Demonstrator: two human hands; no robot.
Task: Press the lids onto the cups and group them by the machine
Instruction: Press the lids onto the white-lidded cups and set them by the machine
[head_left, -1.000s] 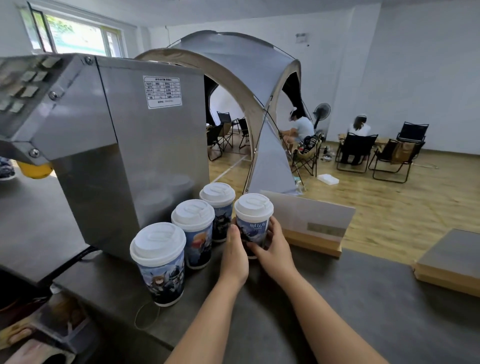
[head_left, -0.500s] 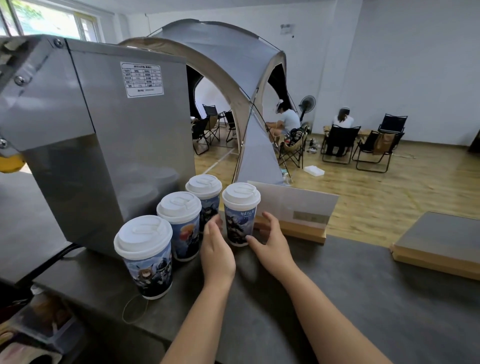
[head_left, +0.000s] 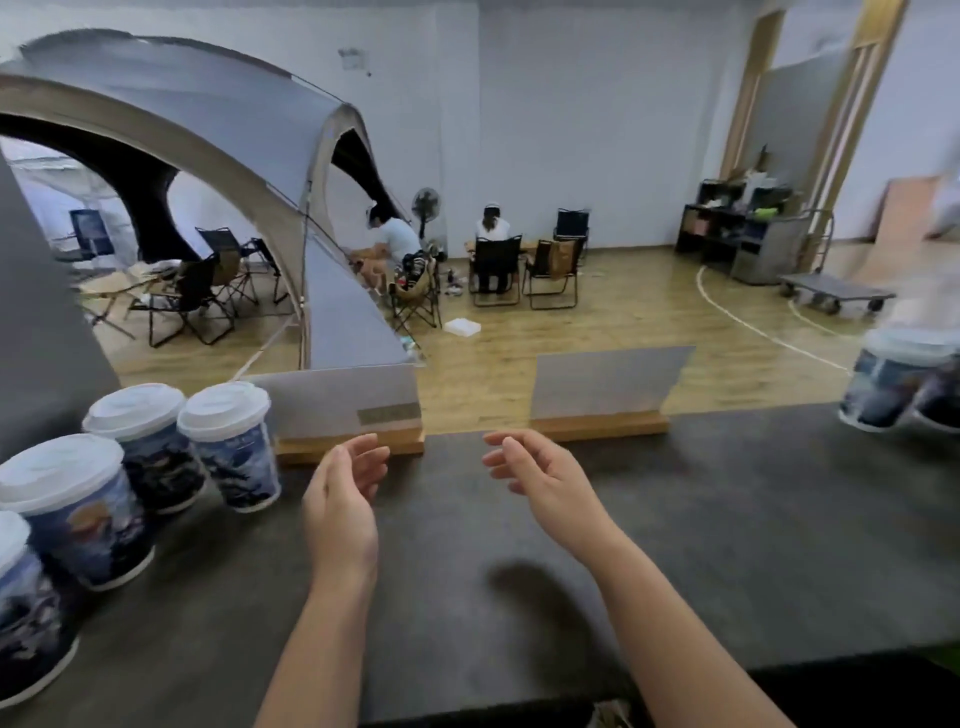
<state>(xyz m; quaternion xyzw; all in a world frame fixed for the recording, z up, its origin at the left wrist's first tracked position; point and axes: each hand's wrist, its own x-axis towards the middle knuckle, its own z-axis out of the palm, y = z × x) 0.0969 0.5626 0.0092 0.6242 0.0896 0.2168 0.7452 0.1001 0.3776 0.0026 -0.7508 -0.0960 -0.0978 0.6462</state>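
Hands are seen raised over the dark bench (head_left: 727, 545), both empty. Left hand (head_left: 340, 501) is held open with fingers loosely curled, palm turned to the right; nothing is gripped. Right hand (head_left: 545, 480) is likewise open, fingers spread and slightly bent, palm turned to the left. A gap is kept between the 2 hands, and neither is touching a cup.

4 lidded cups are grouped at the left of the bench, beside the grey machine (head_left: 41, 332), of which only a side panel is shown. Cup nearest the hands (head_left: 231, 447) is standing upright with a white lid pressed on; a second cup (head_left: 145, 441) is just beside it to the left. A third cup (head_left: 78, 514) is placed nearer the camera, and a fourth cup (head_left: 21, 613) is cut off by the left edge. All 4 are blurred.

Further cups (head_left: 893, 384) are seen at the far right edge of the bench, well apart from the group; blur prevents a count.

2 sign holders on wooden bases, left (head_left: 348, 410) and right (head_left: 602, 395), are stood along the far edge of the bench.
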